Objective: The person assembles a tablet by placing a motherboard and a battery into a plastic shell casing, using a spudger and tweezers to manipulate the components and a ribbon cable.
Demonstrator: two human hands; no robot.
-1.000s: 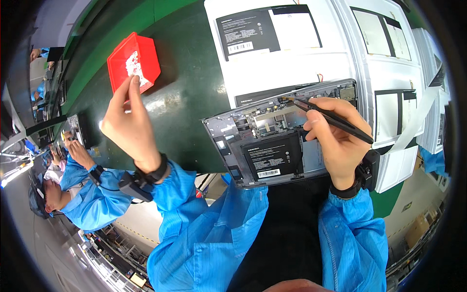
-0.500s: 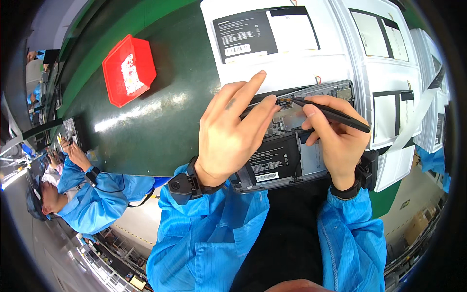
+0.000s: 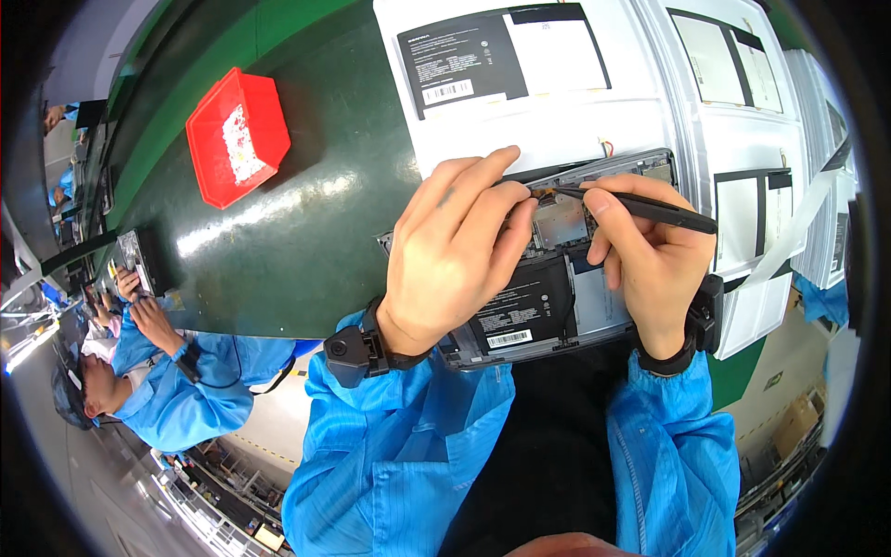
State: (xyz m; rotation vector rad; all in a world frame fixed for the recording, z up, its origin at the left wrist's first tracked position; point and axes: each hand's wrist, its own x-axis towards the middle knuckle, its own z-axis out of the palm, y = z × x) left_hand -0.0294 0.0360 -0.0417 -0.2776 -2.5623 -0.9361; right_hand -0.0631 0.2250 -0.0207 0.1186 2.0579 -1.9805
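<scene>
The uncovered electronic device point(image 3: 596, 299) lies in front of the person, between the two hands, its far edge over the near part of a white tray point(image 3: 640, 111); it is flat, wide and thin-framed, slanting up toward its right end, with its inner side facing up; a black battery point(image 3: 524, 311) with pale print and a white barcode label fills much of its near half; beside that, to the right, sits a smooth grey-blue bay; farther up runs a strip of circuitry with a dull silver metal plate point(image 3: 561, 226) and a small orange patch point(image 3: 548, 193) near the far edge.

The right hand point(image 3: 650, 265) has its grip closed on black tweezers point(image 3: 664, 212), their tips at the orange patch; the left hand point(image 3: 450, 260) covers the device's left part, its fingertips bunched near those tips; whether its grip pinches anything I cannot tell, as the fingers hide the spot.

On the green table point(image 3: 325, 251), well to the left, stands a red bin point(image 3: 267, 110) holding small white pieces point(image 3: 239, 148).
</scene>
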